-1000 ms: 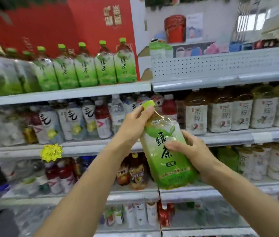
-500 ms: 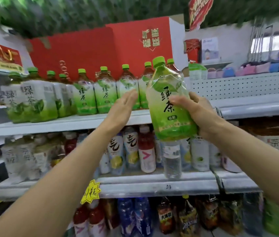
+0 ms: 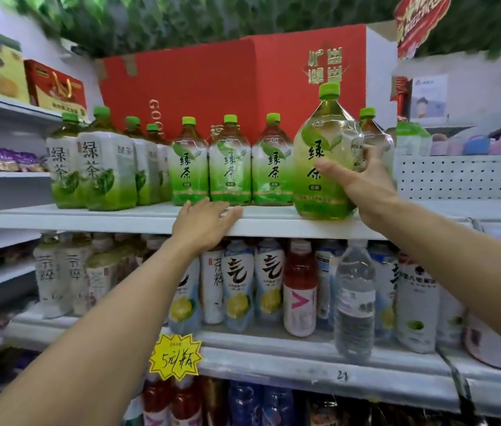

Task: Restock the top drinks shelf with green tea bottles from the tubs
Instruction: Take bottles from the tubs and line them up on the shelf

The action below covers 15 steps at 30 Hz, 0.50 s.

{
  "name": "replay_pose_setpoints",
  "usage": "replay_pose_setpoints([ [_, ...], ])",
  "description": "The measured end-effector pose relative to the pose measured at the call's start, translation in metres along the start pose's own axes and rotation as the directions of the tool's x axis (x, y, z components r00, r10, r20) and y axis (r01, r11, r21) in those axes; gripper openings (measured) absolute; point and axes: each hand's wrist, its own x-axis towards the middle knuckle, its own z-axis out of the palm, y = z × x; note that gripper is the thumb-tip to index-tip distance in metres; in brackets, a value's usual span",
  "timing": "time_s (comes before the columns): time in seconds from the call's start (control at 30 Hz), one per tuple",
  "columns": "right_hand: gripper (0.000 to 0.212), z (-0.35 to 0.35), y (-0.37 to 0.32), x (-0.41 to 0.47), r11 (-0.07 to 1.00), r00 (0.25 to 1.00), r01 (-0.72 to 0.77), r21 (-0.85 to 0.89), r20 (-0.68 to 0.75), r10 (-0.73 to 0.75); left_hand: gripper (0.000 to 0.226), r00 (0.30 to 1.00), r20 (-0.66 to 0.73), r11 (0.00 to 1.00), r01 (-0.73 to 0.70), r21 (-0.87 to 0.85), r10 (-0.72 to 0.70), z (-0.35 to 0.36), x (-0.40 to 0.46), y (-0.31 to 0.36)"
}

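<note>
My right hand [image 3: 363, 182] grips a large green tea bottle [image 3: 319, 155] by its right side; the bottle stands upright with its base on the front right of the top shelf [image 3: 120, 218]. A row of several green tea bottles [image 3: 229, 164] with green caps stands to its left, and one more green-capped bottle [image 3: 372, 124] shows behind it. My left hand [image 3: 204, 222] rests flat with straight fingers on the shelf's front edge, below the row, holding nothing. No tubs are in view.
A red carton [image 3: 227, 87] stands behind the bottles on the top shelf. The shelf below holds mixed drinks and a water bottle [image 3: 354, 296]. A yellow price tag [image 3: 176, 358] hangs off the lower shelf edge. Snack boxes [image 3: 55, 90] sit on the left shelving.
My right hand lifted the bottle from chest height up onto the top shelf's right end. My left hand let go of the bottle and dropped to the shelf's front edge.
</note>
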Motion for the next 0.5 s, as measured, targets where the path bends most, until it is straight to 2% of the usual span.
replay_pose_setpoints([
  [0.07, 0.086, 0.001, 0.003, 0.009, 1.0, 0.998, -0.012, 0.003, 0.065, 0.012, 0.066, 1.0, -0.011, 1.0, -0.005, 0.002, 0.005, 0.0, -0.002, 0.001],
  [0.1, 0.082, 0.001, 0.005, 0.014, 1.0, 0.997, -0.011, -0.017, 0.078, 0.012, 0.067, 1.0, -0.013, 1.0, -0.013, 0.012, 0.013, 0.001, -0.005, 0.003],
  [0.17, 0.09, 0.005, 0.007, 0.018, 0.996, 0.996, -0.016, -0.086, 0.082, 0.023, 0.07, 0.999, -0.008, 0.999, -0.04, 0.032, 0.041, 0.0, -0.009, 0.004],
  [0.27, 0.125, 0.015, 0.006, 0.015, 0.975, 0.997, -0.031, -0.222, 0.062, 0.046, 0.076, 0.994, 0.026, 0.995, -0.104, -0.009, 0.104, -0.007, -0.007, -0.008],
  [0.33, 0.142, 0.022, 0.005, 0.018, 0.961, 0.997, -0.034, -0.274, 0.061, 0.053, 0.083, 0.996, 0.016, 0.99, -0.089, -0.105, 0.091, -0.013, -0.003, -0.025],
  [0.43, 0.139, 0.041, 0.002, 0.022, 0.954, 0.994, -0.016, -0.3, 0.098, 0.048, 0.091, 1.0, -0.013, 0.976, -0.025, -0.218, 0.022, -0.024, 0.008, -0.062],
  [0.5, 0.137, 0.06, 0.001, 0.024, 0.945, 0.99, -0.032, -0.327, 0.12, 0.075, 0.099, 1.0, -0.011, 0.943, -0.029, -0.331, 0.026, -0.034, 0.014, -0.079],
])
